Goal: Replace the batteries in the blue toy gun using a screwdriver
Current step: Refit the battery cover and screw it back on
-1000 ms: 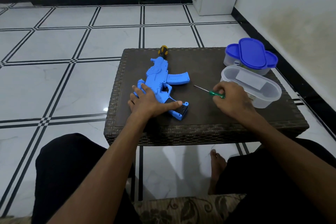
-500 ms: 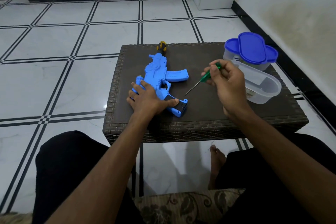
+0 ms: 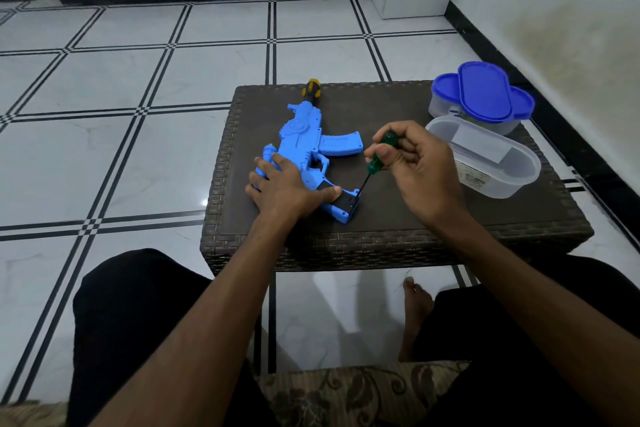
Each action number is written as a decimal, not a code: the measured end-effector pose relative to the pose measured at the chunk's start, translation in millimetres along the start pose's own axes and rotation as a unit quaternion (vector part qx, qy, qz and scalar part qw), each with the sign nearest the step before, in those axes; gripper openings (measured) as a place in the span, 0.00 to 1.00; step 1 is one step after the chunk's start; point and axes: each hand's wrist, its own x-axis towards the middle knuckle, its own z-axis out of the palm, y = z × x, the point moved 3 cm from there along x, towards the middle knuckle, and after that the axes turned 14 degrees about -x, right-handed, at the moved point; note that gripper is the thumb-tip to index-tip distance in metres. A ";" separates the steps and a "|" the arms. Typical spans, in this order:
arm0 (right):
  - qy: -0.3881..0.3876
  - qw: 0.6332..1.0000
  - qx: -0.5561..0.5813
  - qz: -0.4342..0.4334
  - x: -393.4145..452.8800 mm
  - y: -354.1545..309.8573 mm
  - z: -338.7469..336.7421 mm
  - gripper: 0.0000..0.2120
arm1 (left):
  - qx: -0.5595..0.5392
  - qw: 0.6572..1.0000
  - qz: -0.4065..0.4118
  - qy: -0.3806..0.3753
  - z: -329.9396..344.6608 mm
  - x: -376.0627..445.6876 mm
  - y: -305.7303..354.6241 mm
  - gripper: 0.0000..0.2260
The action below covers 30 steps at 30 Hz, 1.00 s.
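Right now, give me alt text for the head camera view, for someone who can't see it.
A person's left hand pins a blue toy gun flat on a dark wicker table while the right hand angles a green-handled screwdriver down to the gun's butt end. Two plastic containers stand at the table's right side.

**Bare Arms and Black Legwear Seen From the Head Camera**

Both forearms are seen uncovered from elbow to wrist; no sleeve edge is shown within the view. The left hand (image 3: 282, 189) and the right hand (image 3: 417, 163) are seen bare, and nothing is worn on the fingers or wrists that can be made out. Both thighs are covered in plain black cloth, without visible pattern or seam. A bare foot (image 3: 415, 302) is seen between the legs, toes uncovered.
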 end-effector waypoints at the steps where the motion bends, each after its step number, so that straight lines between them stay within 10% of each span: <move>1: 0.000 1.000 0.000 -0.001 -0.6 0.2 -0.1 0.05 | 0.000 1.000 -0.001 0.001 -0.1 -0.2 0.0 0.59; 30: -0.053 0.992 -0.075 -0.085 2.3 -16.9 1.9 0.10 | -0.001 1.000 -0.006 0.020 1.8 -2.3 2.0 0.52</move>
